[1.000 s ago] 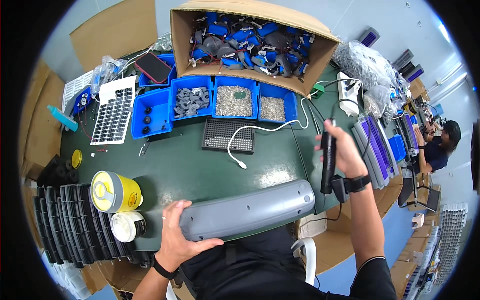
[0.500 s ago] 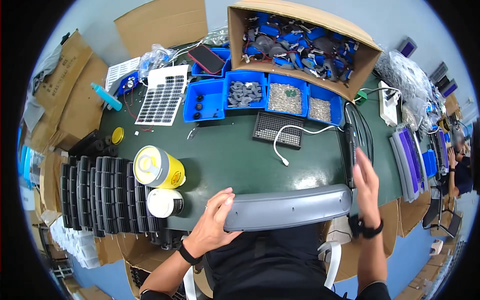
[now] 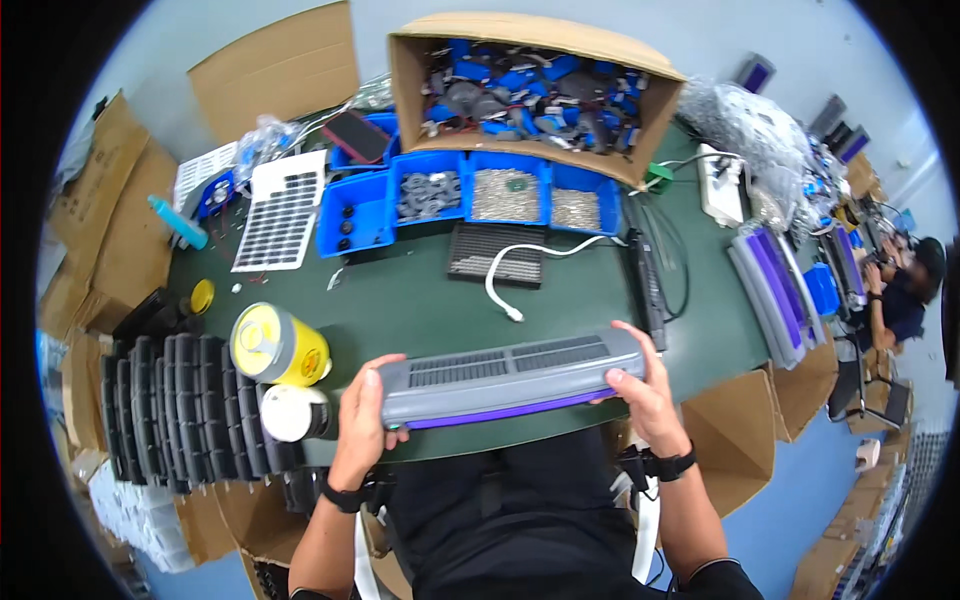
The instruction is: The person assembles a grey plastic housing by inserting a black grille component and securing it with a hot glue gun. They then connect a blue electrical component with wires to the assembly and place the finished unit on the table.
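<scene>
Between my hands is a long grey plastic housing (image 3: 510, 376) with two dark slotted grilles on its upper face and a purple strip along the edge nearest me. My left hand (image 3: 366, 420) grips its left end, thumb on top and fingertips showing beneath. My right hand (image 3: 645, 398) is closed round the right end, its thumb pressed on the front corner. The housing is held over the near edge of the green table (image 3: 420, 300). Beyond its right end lies a black handheld tool (image 3: 646, 285) with a dark cord.
Blue bins (image 3: 510, 193) of small metal parts line the back, below a cardboard box (image 3: 640, 160) of blue-and-grey parts. A yellow container (image 3: 280, 345), a white jar (image 3: 292, 413) and stacked black slotted parts (image 3: 190, 410) stand left. Finished-looking grey-purple housings (image 3: 770, 290) lie right. Another person (image 3: 900, 300) sits far right.
The housing has been turned over, from its plain grey side to its grilles and purple strip. My right hand, open beside it before, now grips its right end. The whole view has shifted.
</scene>
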